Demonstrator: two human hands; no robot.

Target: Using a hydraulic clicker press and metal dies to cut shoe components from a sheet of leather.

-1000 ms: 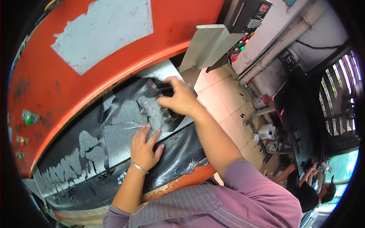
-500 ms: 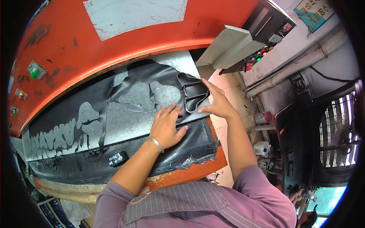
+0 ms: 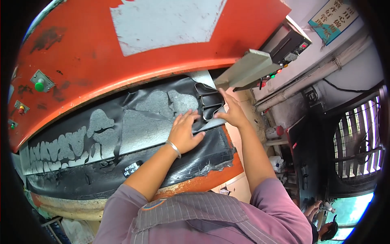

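The left hand (image 3: 185, 132) lies flat, palm down, on a black sheet (image 3: 134, 134) that covers the bed of a big orange press (image 3: 122, 53). Its fingers (image 3: 187, 118) are spread and stretched out, pressing on the sheet and pinching nothing. A thin metal bangle (image 3: 174, 149) sits on the left wrist.

Just beside it, the right hand (image 3: 232, 114) rests at the right end of the sheet, touching a dark metal cutting die (image 3: 208, 101) made of curved looped bands. Its fingers (image 3: 224, 97) are held loosely together and point up along the die's edge; whether they grip the die or only lean on it, I cannot tell. The die lies on the sheet near the upper right corner of the bed, close under the press head.

The sheet has many cut-out holes that show grey beneath: large irregular ones near the hands and a row of smaller ones toward the left end (image 3: 57, 150). A small dark scrap (image 3: 132, 168) lies on the sheet's lower part. A green button (image 3: 39, 86) sits on the left of the press, and a control box (image 3: 284, 44) with coloured lamps is mounted at the upper right. A large fan (image 3: 357, 142) stands at the far right.
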